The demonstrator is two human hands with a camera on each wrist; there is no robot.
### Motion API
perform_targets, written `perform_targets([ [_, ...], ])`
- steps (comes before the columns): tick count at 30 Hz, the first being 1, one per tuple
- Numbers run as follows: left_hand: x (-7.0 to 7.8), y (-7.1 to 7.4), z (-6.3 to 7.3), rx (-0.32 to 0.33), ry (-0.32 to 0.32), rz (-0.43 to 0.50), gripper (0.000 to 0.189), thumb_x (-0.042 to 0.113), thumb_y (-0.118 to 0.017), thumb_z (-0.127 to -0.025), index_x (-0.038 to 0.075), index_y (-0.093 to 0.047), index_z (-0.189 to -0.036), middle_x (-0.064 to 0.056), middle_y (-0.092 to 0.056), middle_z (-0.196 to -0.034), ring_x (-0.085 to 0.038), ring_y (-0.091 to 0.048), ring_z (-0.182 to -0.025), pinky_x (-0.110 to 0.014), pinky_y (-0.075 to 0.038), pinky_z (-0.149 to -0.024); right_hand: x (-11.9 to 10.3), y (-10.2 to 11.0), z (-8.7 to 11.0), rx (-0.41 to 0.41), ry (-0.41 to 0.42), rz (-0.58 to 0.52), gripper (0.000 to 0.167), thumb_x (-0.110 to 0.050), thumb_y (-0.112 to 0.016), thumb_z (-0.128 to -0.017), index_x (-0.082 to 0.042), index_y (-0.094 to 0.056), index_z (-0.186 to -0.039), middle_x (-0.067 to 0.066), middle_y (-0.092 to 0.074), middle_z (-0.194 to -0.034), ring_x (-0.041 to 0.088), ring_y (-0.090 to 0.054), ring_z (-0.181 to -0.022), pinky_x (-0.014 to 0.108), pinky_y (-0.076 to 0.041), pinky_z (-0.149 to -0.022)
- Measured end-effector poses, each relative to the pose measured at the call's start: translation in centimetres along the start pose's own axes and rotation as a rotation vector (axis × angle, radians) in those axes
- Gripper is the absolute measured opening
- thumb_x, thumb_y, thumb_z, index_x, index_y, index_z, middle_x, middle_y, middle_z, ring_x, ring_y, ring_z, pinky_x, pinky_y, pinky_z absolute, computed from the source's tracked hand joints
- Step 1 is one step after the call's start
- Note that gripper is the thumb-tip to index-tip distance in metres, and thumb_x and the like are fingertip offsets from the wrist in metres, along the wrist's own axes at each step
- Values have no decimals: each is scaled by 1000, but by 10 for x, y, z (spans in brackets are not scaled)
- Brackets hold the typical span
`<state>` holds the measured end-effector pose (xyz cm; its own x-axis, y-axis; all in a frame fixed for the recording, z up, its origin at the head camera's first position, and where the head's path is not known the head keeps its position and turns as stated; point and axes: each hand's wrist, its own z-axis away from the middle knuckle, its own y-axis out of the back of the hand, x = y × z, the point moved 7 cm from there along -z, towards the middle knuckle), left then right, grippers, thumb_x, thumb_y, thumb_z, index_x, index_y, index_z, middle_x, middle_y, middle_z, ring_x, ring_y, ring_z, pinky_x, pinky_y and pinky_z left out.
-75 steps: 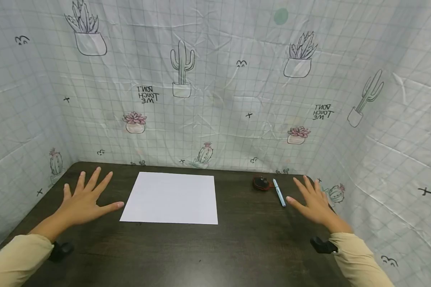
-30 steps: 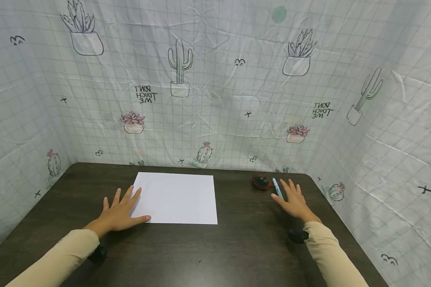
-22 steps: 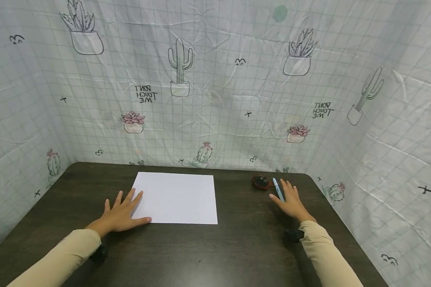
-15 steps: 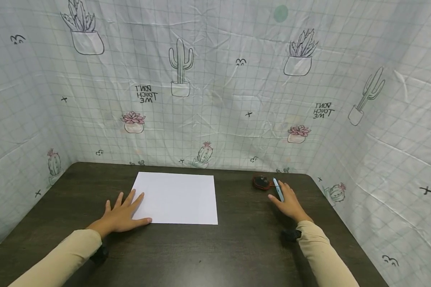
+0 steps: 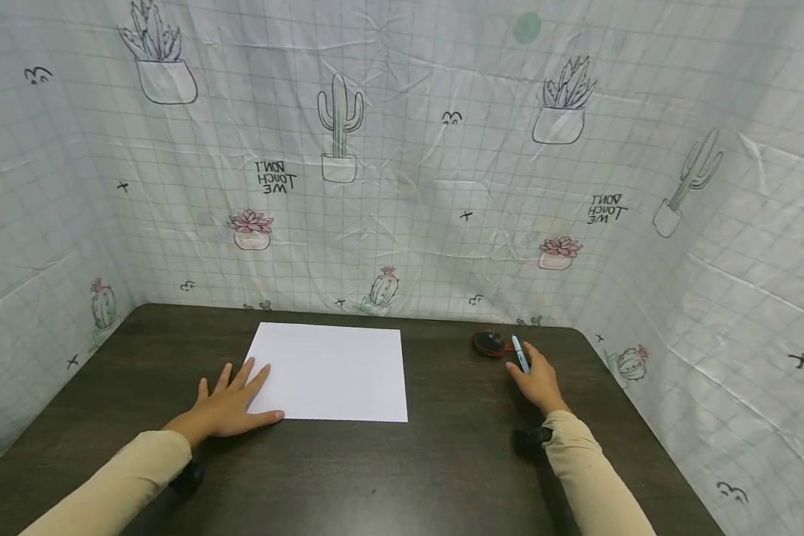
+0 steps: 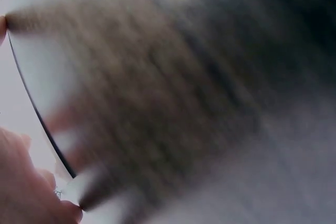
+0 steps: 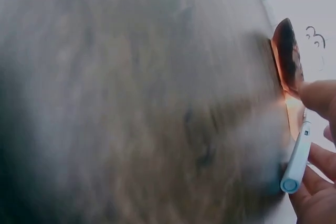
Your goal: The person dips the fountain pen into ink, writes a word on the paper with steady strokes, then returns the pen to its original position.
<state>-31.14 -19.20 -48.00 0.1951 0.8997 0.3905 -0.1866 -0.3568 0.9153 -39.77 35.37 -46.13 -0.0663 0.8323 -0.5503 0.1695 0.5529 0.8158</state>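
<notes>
A plain white sheet of paper (image 5: 335, 372) lies on the dark table. My left hand (image 5: 224, 411) rests spread at its left side, with fingertips over the left edge and the thumb at the near edge. In the left wrist view, fingers (image 6: 23, 184) show at the lower left beside the paper's edge. A light blue pen (image 5: 519, 352) lies at the back right. Around it is my right hand (image 5: 539, 381), thumb to the left and fingers to the right. The right wrist view has the pen (image 7: 297, 158) between thumb and fingers, the thumb standing apart from it.
Just left of the pen sits a dark rounded object with a red rim (image 5: 489, 343); a thin red part of it reaches toward the pen. A pale cloth printed with cacti (image 5: 402, 186) hangs behind and beside the table (image 5: 375, 476).
My left hand has come right and down onto the paper's left edge. The right hand has moved left to the pen, its fingers drawing closer together. Pen and paper have stayed put.
</notes>
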Motion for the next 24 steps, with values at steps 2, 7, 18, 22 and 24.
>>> perform_targets([
  [2,2,1,1,-19,9,-1,101,76,-49,-81,13,-20,-154,-22,-5,-159,-57,1,-139,-80,8,-95,1,0,-1,22,-26,-20,64,-19,-58,-95,11,-29,-144,37,-46,-131,48,-51,-114,57,-41,-92],
  [7,7,4,4,-49,20,-1,99,72,-52,-83,11,-19,-154,-23,-4,-159,-56,1,-139,-80,6,-95,6,3,-3,88,-68,-72,57,-14,-59,-94,13,-37,-140,35,-51,-128,47,-52,-116,55,-42,-94],
  [18,7,4,3,-66,30,-3,98,72,-51,-83,13,-18,-155,-21,-3,-159,-55,2,-140,-80,5,-95,13,4,-6,223,-186,-179,42,-11,-59,-92,9,-54,-129,29,-61,-120,41,-59,-108,50,-43,-93],
  [22,5,2,2,-68,30,-8,99,73,-51,-83,13,-18,-155,-21,-3,-159,-55,1,-140,-80,5,-95,16,4,-7,281,-208,-198,38,-9,-59,-92,8,-58,-125,28,-64,-115,40,-61,-104,50,-41,-93],
  [24,4,2,1,-71,31,-12,99,73,-50,-83,12,-18,-155,-22,-3,-159,-55,1,-140,-80,5,-95,18,3,-6,298,-219,-203,36,-9,-60,-91,7,-60,-124,27,-64,-114,40,-61,-104,50,-40,-93],
])
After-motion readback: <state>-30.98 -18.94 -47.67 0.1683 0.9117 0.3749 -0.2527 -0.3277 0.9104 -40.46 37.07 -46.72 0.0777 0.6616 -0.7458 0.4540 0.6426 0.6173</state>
